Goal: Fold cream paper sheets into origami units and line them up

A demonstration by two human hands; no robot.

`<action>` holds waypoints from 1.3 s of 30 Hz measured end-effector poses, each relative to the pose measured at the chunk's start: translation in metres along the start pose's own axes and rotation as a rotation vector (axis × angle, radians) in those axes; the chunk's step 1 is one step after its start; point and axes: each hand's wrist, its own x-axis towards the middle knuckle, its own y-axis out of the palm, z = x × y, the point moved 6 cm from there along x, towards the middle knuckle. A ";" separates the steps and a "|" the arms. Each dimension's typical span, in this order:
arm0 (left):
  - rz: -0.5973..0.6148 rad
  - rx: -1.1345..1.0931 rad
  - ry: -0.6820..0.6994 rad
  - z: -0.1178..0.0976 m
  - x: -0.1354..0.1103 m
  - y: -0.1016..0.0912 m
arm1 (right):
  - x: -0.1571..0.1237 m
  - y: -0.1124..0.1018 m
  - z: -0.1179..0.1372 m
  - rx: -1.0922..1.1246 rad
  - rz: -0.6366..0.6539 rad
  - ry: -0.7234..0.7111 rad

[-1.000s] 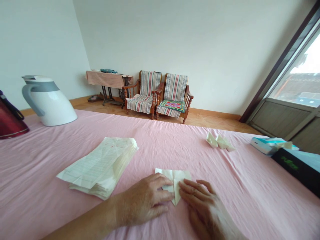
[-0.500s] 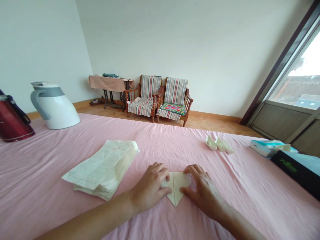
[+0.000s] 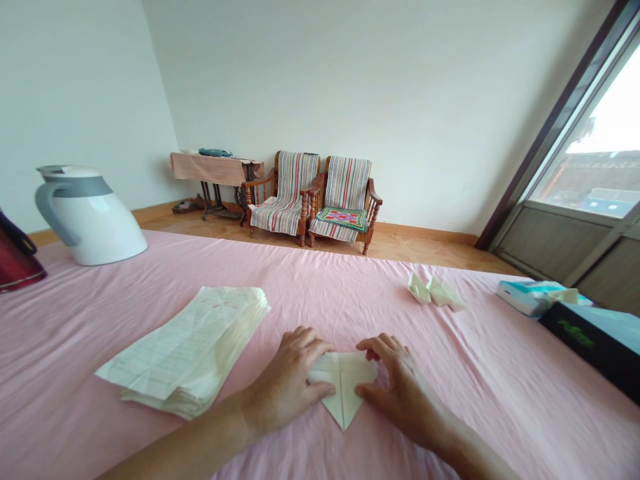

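A small piece of folded paper (image 3: pixel 343 381) lies on the pink cloth in front of me, its point toward me and a crease down its middle. My left hand (image 3: pixel 290 373) grips its left side, the thumb on top and the fingers along the far left edge. On the opposite side, my right hand (image 3: pixel 401 390) holds the right edge between curled fingers and thumb. The fingertips partly cover both side corners of the paper. To the left of my left hand lies a thick stack of printed sheets (image 3: pixel 185 343) with fold creases.
Small folded paper pieces (image 3: pixel 434 292) sit beyond my right hand. A tissue pack (image 3: pixel 525 298) and a black box (image 3: pixel 575 333) stand at the right. A white jug (image 3: pixel 105 223) and a red flask (image 3: pixel 17 260) are at the left. Two wooden chairs (image 3: pixel 345 183) stand beyond the pink cloth (image 3: pixel 310 273).
The view has shifted slightly. Both hands still hold the folded paper; the right fingers sit a little differently along its top edge, showing more of the far edge.
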 end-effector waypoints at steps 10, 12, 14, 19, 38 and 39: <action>0.003 -0.010 0.048 0.001 -0.002 0.002 | 0.006 0.009 -0.018 0.208 -0.034 0.177; 0.009 -0.008 0.042 0.001 -0.001 0.002 | 0.006 0.008 -0.020 0.225 -0.019 0.206; 0.010 -0.008 0.040 0.001 -0.001 0.002 | 0.007 0.009 -0.022 0.250 0.005 0.233; -0.001 -0.023 0.054 0.000 -0.001 0.002 | 0.008 0.010 -0.019 0.278 0.062 0.253; -0.054 -0.040 0.049 0.003 0.009 0.006 | 0.007 0.013 -0.006 0.358 0.100 0.114; -0.048 -0.036 0.054 0.003 0.009 0.006 | 0.007 0.013 -0.005 0.358 0.100 0.100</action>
